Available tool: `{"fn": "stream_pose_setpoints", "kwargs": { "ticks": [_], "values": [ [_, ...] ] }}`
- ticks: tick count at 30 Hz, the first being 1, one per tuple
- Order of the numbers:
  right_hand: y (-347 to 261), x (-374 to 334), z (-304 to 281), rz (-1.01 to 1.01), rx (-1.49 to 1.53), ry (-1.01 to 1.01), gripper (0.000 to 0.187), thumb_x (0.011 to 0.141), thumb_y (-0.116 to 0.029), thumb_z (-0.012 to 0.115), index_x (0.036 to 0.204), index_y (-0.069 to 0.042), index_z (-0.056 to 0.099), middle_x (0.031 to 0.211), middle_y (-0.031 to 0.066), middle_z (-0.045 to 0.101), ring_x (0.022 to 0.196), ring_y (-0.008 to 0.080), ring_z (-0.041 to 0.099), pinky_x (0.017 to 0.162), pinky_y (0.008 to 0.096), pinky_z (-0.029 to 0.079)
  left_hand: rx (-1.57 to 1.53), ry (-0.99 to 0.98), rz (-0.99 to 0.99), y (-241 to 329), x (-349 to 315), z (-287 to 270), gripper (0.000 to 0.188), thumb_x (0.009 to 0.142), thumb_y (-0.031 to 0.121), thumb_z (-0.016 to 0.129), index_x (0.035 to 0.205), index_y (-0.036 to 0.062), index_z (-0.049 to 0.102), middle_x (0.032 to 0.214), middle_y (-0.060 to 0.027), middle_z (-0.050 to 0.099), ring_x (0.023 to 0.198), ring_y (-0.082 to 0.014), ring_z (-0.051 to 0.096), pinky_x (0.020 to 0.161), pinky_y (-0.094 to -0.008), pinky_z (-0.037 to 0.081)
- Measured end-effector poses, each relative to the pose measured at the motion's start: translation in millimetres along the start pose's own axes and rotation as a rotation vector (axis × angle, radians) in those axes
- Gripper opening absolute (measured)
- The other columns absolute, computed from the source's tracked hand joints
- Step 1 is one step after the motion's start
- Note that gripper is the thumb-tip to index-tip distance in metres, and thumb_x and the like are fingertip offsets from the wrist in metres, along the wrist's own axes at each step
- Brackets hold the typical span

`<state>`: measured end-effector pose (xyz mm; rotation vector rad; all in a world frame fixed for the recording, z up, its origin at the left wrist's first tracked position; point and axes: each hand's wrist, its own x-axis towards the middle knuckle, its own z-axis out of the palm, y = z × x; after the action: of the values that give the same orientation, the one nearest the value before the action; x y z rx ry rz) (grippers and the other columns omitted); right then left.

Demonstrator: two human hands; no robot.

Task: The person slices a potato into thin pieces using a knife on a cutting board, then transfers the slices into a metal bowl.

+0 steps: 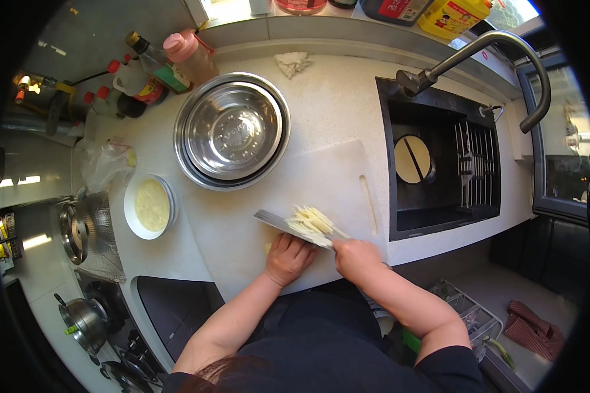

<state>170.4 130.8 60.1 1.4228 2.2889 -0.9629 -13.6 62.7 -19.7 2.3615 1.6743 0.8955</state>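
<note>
My right hand (359, 261) is closed round the handle of a kitchen knife (273, 220), near the front of a white cutting board (328, 164). The wide blade slants across the board. Against its far side lies a small heap of pale yellow vegetable strips (313, 221), which look like potato. My left hand (290, 257) is curled on the near side, fingertips close to the blade. From under it peeks a bit of a pale vegetable piece (267, 247); the rest is hidden by the fingers.
Nested steel bowls (233, 134) stand beyond the board. To the left is a white bowl (132, 208) with pale yellow contents. Bottles (160, 65) line the back left. At right are a dark sink (439, 226) and a curved faucet (498, 39). A crumpled cloth (292, 63) lies behind.
</note>
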Motion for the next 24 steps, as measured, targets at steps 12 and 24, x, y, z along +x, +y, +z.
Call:
{"fn": "stream_pose_setpoints", "kwargs": {
  "ticks": [12, 24],
  "values": [
    [13.5, -34.4, -20.3, -0.064, 0.022, 0.087, 0.009, 0.082, -0.010, 0.056, 0.084, -0.006, 0.064, 0.075, 0.0184, 0.067, 0.068, 0.0391, 0.065, 0.063, 0.0500, 0.052, 0.014, 0.042, 0.016, 0.8, 7.9, -4.5, 0.025, 0.071, 0.018, 0.076, 0.094, 0.0106, 0.070, 0.100, -0.0061, 0.064, 0.092, -0.0283, 0.059, 0.083, -0.0427, 0.048],
    [-1.8, 13.9, 8.4, -0.037, 0.020, 0.059, 0.012, 0.082, -0.013, 0.056, 0.084, -0.007, 0.066, 0.075, 0.0190, 0.068, 0.072, 0.0384, 0.068, 0.068, 0.0476, 0.055, -0.017, 0.008, 0.017, 1.8, 9.5, -11.0, 0.027, 0.074, 0.019, 0.075, 0.099, 0.0099, 0.070, 0.104, -0.0049, 0.062, 0.100, -0.0274, 0.056, 0.083, -0.0416, 0.047]
  ]
}}
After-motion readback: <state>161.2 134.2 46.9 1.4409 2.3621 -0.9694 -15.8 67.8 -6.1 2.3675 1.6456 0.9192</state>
